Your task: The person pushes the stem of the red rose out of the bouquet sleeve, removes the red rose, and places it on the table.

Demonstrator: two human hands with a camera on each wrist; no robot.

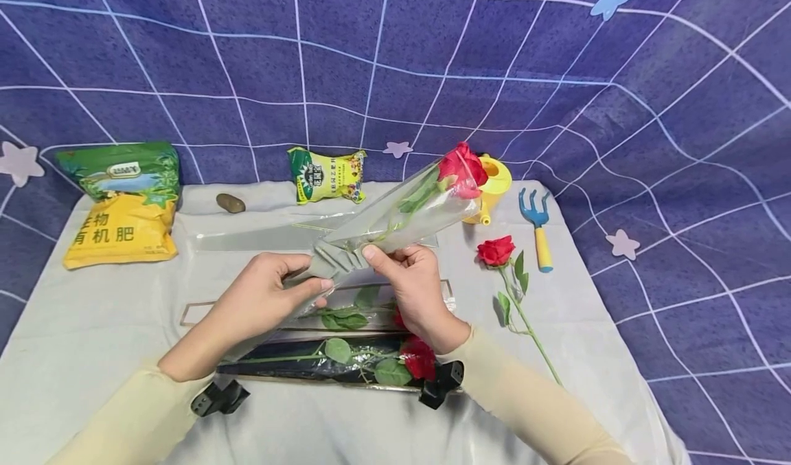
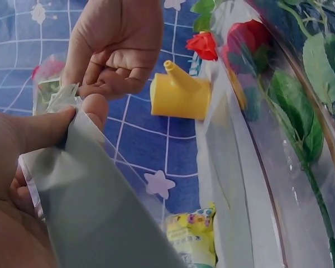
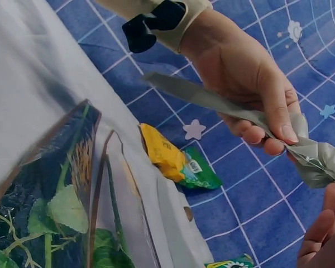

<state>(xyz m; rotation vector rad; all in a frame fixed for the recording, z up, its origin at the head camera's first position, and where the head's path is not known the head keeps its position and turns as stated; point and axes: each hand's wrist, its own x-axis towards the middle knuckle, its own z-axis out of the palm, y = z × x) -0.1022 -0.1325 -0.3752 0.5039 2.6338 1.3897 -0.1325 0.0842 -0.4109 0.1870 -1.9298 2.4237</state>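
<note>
Above the table, a red rose (image 1: pixel 460 171) lies inside a flower sleeve (image 1: pixel 386 221), clear at the top and grey lower down. The grey part is bunched into folds between the hands. My left hand (image 1: pixel 256 299) pinches the sleeve below the folds with thumb and fingers, its grey tail running back past the palm in the right wrist view. At the gathered folds, my right hand (image 1: pixel 420 290) pinches the sleeve between thumb and fingers. The rose's lower stem is hidden in the grey part. Beneath the hands lie two wrapped roses, one with a dark backing (image 1: pixel 278 356).
A loose rose (image 1: pixel 496 252), a toy fork (image 1: pixel 536 228) and a yellow watering can (image 1: pixel 494 183) sit at right. Along the back are a fertilizer bag (image 1: pixel 123 218), a stone (image 1: pixel 231 202) and a smaller packet (image 1: pixel 327 175). A flat clear sleeve (image 1: pixel 247 240) lies behind the hands.
</note>
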